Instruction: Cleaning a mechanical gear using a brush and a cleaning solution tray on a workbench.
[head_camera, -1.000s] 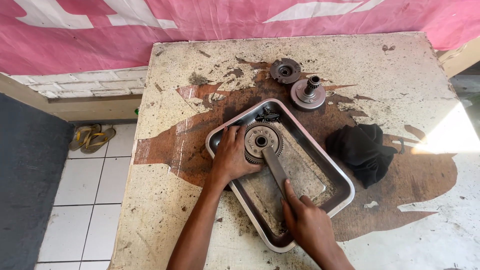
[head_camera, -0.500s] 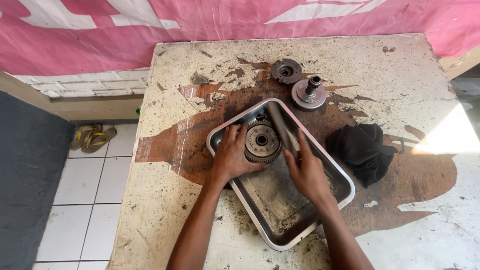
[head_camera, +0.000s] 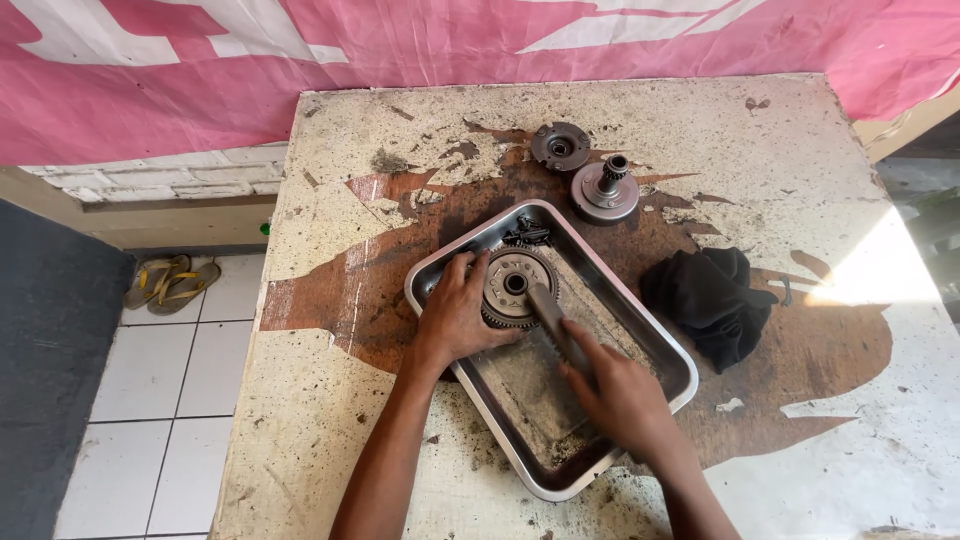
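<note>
A round toothed metal gear assembly (head_camera: 515, 283) lies in the far end of a steel tray (head_camera: 655, 338) that holds dirty liquid. My left hand (head_camera: 457, 315) grips the gear's left rim. My right hand (head_camera: 620, 397) holds a brush (head_camera: 551, 315) whose head rests on the gear's near-right side. Several small dark parts (head_camera: 527, 234) lie in the tray's far corner.
Beyond the tray sit a dark round disc (head_camera: 559, 146) and a grey hub with a splined shaft (head_camera: 606, 188). A black rag (head_camera: 712, 301) lies to the right. The worn table (head_camera: 330, 200) is stained brown. Sandals (head_camera: 170, 281) rest on the tiled floor at left.
My right hand swung the brush from the tray's near side up past the gear's right, then back onto the gear. My left hand stayed on the gear.
</note>
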